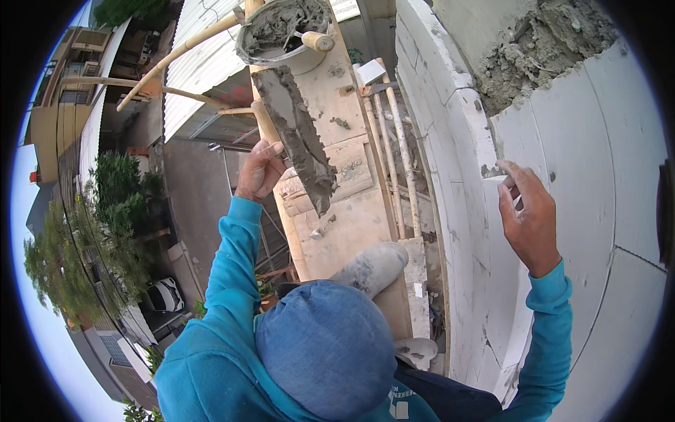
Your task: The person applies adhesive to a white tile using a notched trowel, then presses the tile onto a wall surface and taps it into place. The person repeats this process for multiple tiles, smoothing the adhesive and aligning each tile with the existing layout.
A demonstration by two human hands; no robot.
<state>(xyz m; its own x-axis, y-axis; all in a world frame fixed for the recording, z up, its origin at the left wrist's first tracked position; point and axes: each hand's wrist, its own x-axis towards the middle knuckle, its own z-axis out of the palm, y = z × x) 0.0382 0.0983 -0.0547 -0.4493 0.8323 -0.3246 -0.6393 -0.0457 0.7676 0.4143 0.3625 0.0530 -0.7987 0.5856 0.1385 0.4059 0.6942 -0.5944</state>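
Observation:
My left hand [261, 171] is closed at the left edge of a long, flat trowel [299, 133] whose face is coated with wet grey mortar. The grip itself is mostly hidden by my fingers. Over at the white block wall [467, 119], my right hand [527, 218] has its fingers curled around a small white piece [495, 181], partly covered by the fingertips. That piece is right at the wall's edge, beside a dab of mortar; whether it touches the wall I cannot tell.
A bucket of mortar [285, 32] with a wooden-handled tool [318, 41] stands at the far end of the plank platform [337, 232]. Bamboo poles [401, 155] run between platform and wall. A mortar heap [541, 53] lies at upper right. At left, the ground drops far below.

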